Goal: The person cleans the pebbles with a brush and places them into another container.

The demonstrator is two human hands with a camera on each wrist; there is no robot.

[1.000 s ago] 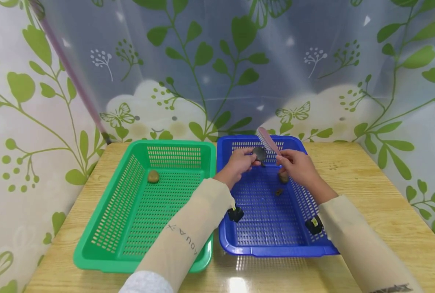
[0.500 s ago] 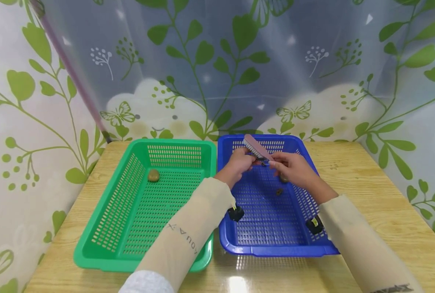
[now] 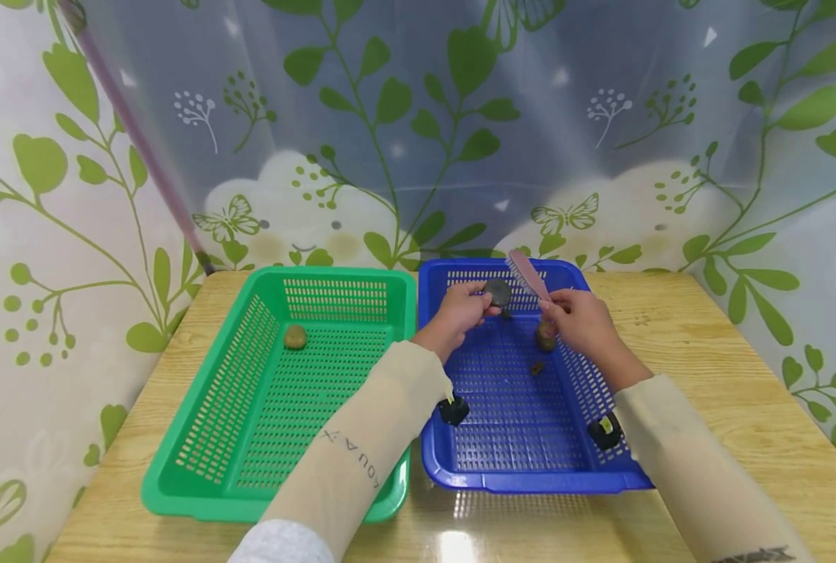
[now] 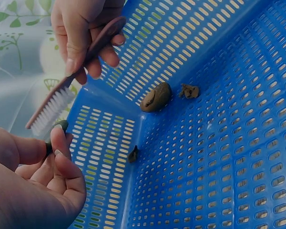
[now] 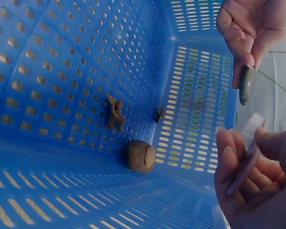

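Over the far end of the blue basket [image 3: 530, 480], I see the left hand [image 3: 460, 314] pinching a dark stone [image 3: 498, 293] between thumb and fingers. The right hand [image 3: 581, 319] grips the handle of a pink brush [image 3: 528, 276], thumb pressed along it, and its white bristles face the stone, near it but apart. Down in the basket, I make out a brown stone [image 4: 156, 98] by the right wall, a ragged scrap [image 4: 189, 91] just beside it and a smaller scrap [image 4: 133, 154] near the far wall. To the left on the worktop [image 3: 678, 336], I have the green basket [image 3: 202, 504], with a tan stone [image 3: 295, 337] lying inside near its left wall.
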